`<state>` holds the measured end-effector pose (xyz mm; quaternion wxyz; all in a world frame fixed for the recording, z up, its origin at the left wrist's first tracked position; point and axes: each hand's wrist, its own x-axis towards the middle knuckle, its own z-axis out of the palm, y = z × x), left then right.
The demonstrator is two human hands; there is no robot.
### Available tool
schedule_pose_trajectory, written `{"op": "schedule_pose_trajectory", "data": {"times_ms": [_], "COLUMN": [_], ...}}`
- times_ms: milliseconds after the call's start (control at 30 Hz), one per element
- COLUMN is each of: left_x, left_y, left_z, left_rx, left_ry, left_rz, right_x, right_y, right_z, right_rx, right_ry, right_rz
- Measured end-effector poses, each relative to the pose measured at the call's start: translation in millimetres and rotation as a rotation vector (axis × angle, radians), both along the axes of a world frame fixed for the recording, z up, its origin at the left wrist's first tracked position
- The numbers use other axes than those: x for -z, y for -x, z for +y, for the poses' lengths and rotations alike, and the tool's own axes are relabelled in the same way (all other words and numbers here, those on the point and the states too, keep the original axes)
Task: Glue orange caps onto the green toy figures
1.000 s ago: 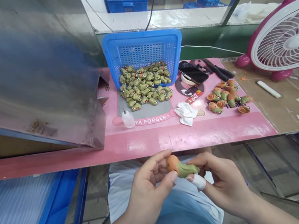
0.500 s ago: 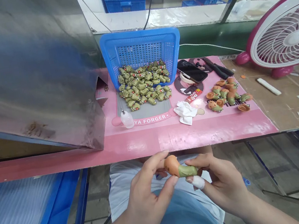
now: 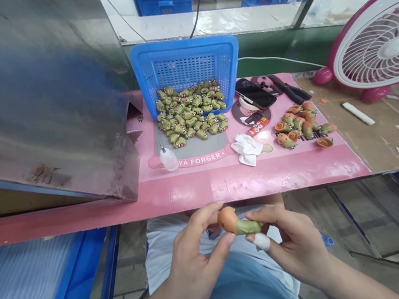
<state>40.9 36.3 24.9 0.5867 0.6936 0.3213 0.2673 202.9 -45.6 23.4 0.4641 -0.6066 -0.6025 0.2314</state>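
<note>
Over my lap, just below the table's front edge, I hold a small figurine [image 3: 238, 224] with an orange head and a green body. My left hand [image 3: 198, 257] grips its orange head between thumb and fingers. The green body is pinched in my right hand [image 3: 289, 241], whose thumb wears a white wrap. Many green figurine bodies [image 3: 193, 114] lie piled in and spilling out of a tipped blue basket [image 3: 138, 60]. At the right of the mat is a cluster of orange-and-green figurines [image 3: 300, 125], with an orange hollow piece [image 3: 325, 143] beside it.
A small clear dropper bottle [image 3: 168, 159] and a crumpled white cloth [image 3: 247, 149] sit on the pink mat [image 3: 176, 194]. Behind them are a phone [image 3: 257, 94] and black-handled tool [image 3: 291, 90]. A pink fan [image 3: 389, 49] stands right; a metal housing [image 3: 37, 95] rises left.
The figurine and both hands stay nearly in place, with the figurine turned very slightly. The camera view has shifted a little.
</note>
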Motion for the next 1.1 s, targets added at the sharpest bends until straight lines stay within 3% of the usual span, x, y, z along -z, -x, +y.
{"op": "schedule_pose_trajectory", "data": {"times_ms": [200,400,567,667,933,1100], "left_x": [4.6,7.9,11.0,16.4,41.9,54.9], "left_y": [-11.3,-16.5,-20.2,-22.6,-13.7,5.3], "left_z": [9.1,12.4,12.2,12.5,18.6,11.6], "left_rx": [0.029,-0.01,0.002,-0.032,-0.126,-0.157], "left_ry": [0.54,0.687,0.698,0.68,0.462,0.343], "left_rz": [-0.106,-0.122,-0.145,-0.118,-0.059,0.0], "right_x": [5.8,8.3,8.3,17.1,73.7,81.8], "right_y": [2.7,1.2,3.1,-8.1,-116.1,-144.1], "right_z": [0.0,1.5,3.3,7.1,29.9,33.4], "right_rx": [0.034,0.068,0.104,0.13,0.547,0.712], "right_ry": [0.096,0.214,0.248,0.285,0.246,0.229], "right_rz": [0.058,0.207,0.278,0.322,0.149,-0.117]}}
